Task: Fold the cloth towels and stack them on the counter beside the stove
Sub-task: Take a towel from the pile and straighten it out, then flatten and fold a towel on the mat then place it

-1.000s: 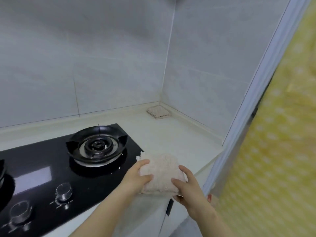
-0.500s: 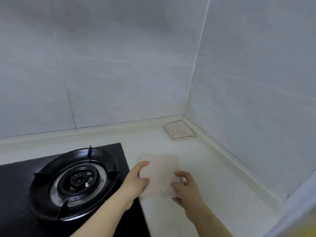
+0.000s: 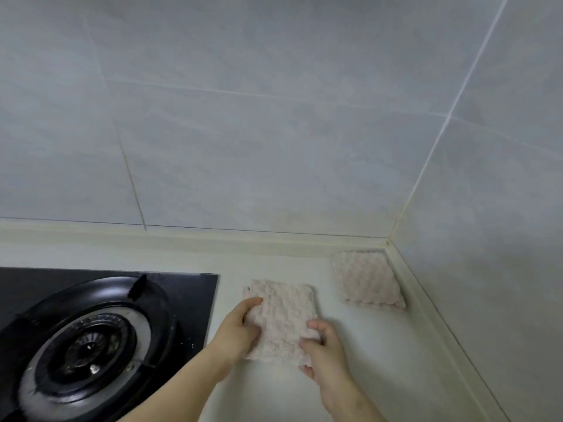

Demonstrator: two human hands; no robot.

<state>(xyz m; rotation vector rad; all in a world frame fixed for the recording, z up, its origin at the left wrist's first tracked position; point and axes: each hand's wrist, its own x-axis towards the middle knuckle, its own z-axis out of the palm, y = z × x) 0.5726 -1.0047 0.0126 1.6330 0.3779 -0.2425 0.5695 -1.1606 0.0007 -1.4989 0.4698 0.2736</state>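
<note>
Towel in hand: a pale pink, nubbly folded towel (image 3: pixel 283 318), a rough rectangle, sits low over the counter (image 3: pixel 380 376) just right of the stove (image 3: pixel 195 300).
Long axis: it runs away from the person toward the back wall. The far short edge is roughly level with the stove's rear edge, and the near edge is between the two wrists.
Contact with counter: the far part looks laid flat; I cannot tell whether the near edge rests on the surface.
Left arm: the bare forearm comes up from the lower middle, angled right, crossing the stove's front corner.
Left hand (image 3: pixel 237 330): it grips the towel's left edge, with the thumb lying on top and the fingers hidden beneath.
Right arm: the bare forearm enters from the bottom edge, angled left and away.
Right hand (image 3: pixel 326 345): its fingers are curled over the near right corner, pinching it, and one fingertip shows below the cloth's edge.
Second towel (image 3: pixel 367 280): same fabric, folded square, lying flat in the far right corner of the counter. It is just beside the raised lip (image 3: pixel 426 315) and apart from the held one.
Stove detail: black glass top, with a round burner (image 3: pixel 91 345) at the left.
Backdrop: grey tiled wall (image 3: pixel 274 132) on two sides, meeting at the corner.
</note>
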